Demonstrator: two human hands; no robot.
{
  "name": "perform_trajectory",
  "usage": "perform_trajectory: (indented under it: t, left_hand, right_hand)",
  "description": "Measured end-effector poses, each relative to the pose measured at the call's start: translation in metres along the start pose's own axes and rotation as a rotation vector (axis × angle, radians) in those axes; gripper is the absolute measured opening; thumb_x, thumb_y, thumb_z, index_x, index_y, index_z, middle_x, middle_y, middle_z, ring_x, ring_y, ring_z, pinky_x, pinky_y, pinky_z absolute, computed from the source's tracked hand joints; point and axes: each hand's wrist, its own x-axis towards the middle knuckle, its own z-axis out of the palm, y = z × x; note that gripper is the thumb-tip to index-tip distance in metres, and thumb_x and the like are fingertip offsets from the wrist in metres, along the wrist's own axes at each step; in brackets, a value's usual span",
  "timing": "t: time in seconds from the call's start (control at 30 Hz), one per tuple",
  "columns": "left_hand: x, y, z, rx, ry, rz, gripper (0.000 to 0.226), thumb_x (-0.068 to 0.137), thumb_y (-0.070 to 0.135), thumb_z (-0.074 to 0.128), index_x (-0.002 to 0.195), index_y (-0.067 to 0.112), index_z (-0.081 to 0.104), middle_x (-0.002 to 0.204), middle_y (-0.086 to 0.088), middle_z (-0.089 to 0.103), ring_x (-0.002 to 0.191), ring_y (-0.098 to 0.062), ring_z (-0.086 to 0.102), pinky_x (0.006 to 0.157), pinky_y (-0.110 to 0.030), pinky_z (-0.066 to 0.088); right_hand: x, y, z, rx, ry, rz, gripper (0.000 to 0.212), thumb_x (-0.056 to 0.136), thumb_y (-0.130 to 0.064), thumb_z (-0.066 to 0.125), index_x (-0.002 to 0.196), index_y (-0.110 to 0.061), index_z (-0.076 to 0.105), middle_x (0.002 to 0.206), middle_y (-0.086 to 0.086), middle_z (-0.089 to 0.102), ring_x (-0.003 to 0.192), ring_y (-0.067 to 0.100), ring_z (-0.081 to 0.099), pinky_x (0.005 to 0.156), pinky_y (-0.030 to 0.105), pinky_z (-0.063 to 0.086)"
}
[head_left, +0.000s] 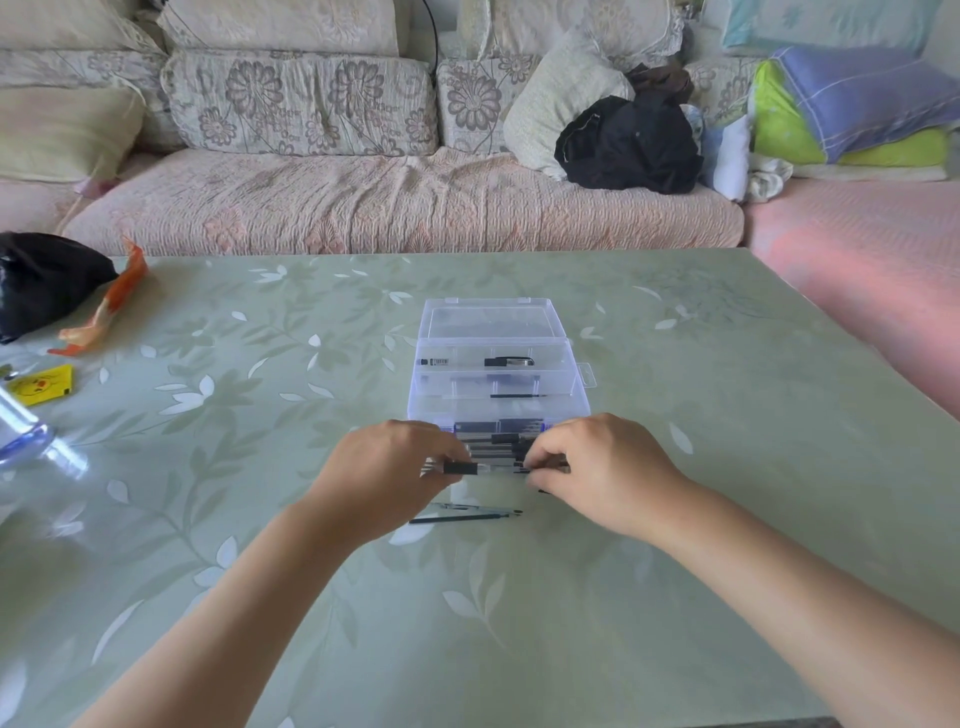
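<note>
just in front of the clear compartment box (498, 384), both hands pinch one pen (488, 469): left hand (387, 478) at its black grip, right hand (597, 467) at the other end; probably screwing it together, so keep halves aligned, twist gently

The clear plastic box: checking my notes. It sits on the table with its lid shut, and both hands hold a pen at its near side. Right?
No. The head view shows the lid open, folded back. The clear plastic box does sit on the table, and the left hand and right hand hold a pen at its near side.
</note>
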Motion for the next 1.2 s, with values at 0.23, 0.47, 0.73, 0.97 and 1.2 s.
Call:
perform_trajectory:
  t: [0.23, 0.47, 0.73, 0.97, 1.2]
  left_hand:
    - [0.001, -0.005, -0.003, 0.053, -0.067, -0.036, 0.013, 0.089, 0.042, 0.063, 0.101, 0.043, 0.067, 0.099, 0.026, 0.065, 0.083, -0.001, 0.057, 0.057, -0.010, 0.033]
    - [0.001, -0.004, 0.002, 0.086, -0.149, -0.034, 0.013, 0.088, 0.040, 0.061, 0.100, 0.041, 0.067, 0.100, 0.018, 0.059, 0.077, -0.005, 0.051, 0.059, -0.017, 0.036]
    - [0.000, 0.000, -0.001, 0.046, -0.187, -0.034, 0.016, 0.088, 0.036, 0.061, 0.103, 0.041, 0.065, 0.102, 0.018, 0.057, 0.073, -0.004, 0.051, 0.057, -0.012, 0.030]
    - [0.003, -0.001, -0.013, -0.002, -0.150, -0.036, 0.017, 0.088, 0.039, 0.062, 0.105, 0.041, 0.064, 0.098, 0.017, 0.057, 0.073, -0.004, 0.048, 0.055, -0.014, 0.028]
    - [0.005, -0.006, -0.023, -0.039, -0.132, -0.056, 0.019, 0.089, 0.045, 0.057, 0.107, 0.040, 0.063, 0.093, 0.014, 0.055, 0.081, -0.009, 0.049, 0.055, -0.016, 0.029]
  right_hand:
    - [-0.003, 0.013, -0.004, -0.032, -0.030, 0.055, 0.009, 0.085, -0.041, 0.066, 0.091, -0.036, 0.070, 0.091, -0.016, 0.063, 0.082, 0.004, 0.052, 0.064, 0.019, 0.036]
    - [-0.016, 0.009, 0.005, -0.030, -0.130, 0.019, 0.011, 0.078, -0.040, 0.070, 0.085, -0.033, 0.065, 0.083, -0.019, 0.065, 0.080, 0.001, 0.058, 0.071, 0.021, 0.045]
    - [-0.016, 0.012, 0.007, -0.065, -0.142, -0.005, 0.015, 0.079, -0.048, 0.067, 0.085, -0.035, 0.066, 0.087, -0.015, 0.056, 0.083, 0.002, 0.056, 0.071, 0.022, 0.043]
    - [-0.008, 0.009, -0.009, 0.022, -0.090, 0.056, 0.011, 0.081, -0.047, 0.067, 0.087, -0.038, 0.067, 0.088, -0.020, 0.062, 0.083, -0.002, 0.056, 0.072, 0.022, 0.045]
    - [0.052, 0.003, -0.028, 0.012, 0.018, 0.132, 0.010, 0.088, -0.035, 0.062, 0.092, -0.037, 0.071, 0.092, -0.021, 0.069, 0.079, 0.002, 0.057, 0.075, 0.026, 0.047]
